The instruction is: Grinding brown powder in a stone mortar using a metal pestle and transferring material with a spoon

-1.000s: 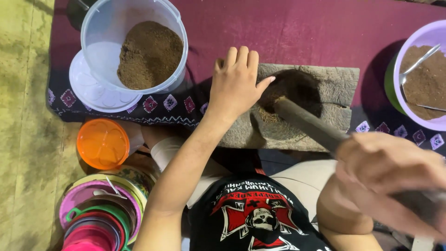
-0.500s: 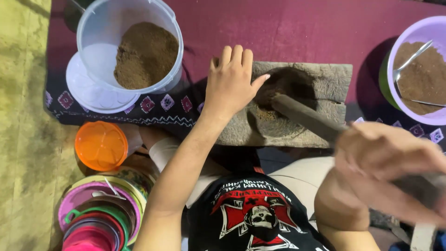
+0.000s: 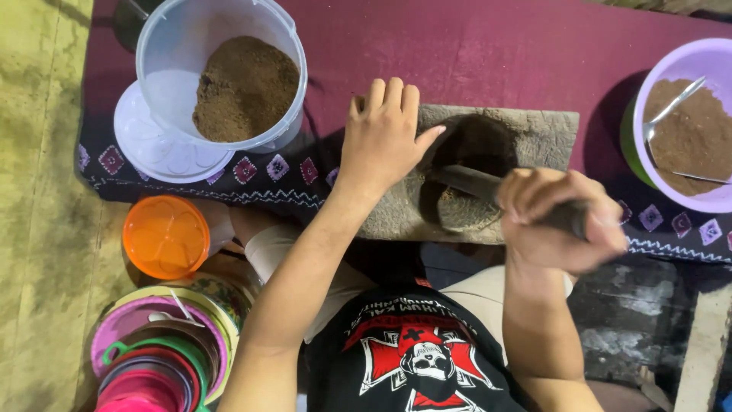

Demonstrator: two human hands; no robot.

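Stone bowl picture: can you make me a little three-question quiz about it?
1. True or false: the left hand rests flat on the stone mortar.
2. What does the right hand grip? A) a spoon B) a dark pestle C) a lid
3. What colour is the lid lying near the person's left elbow?

Key: 1 true. 2 B, the pestle reaches into the mortar's hollow. 3 orange.
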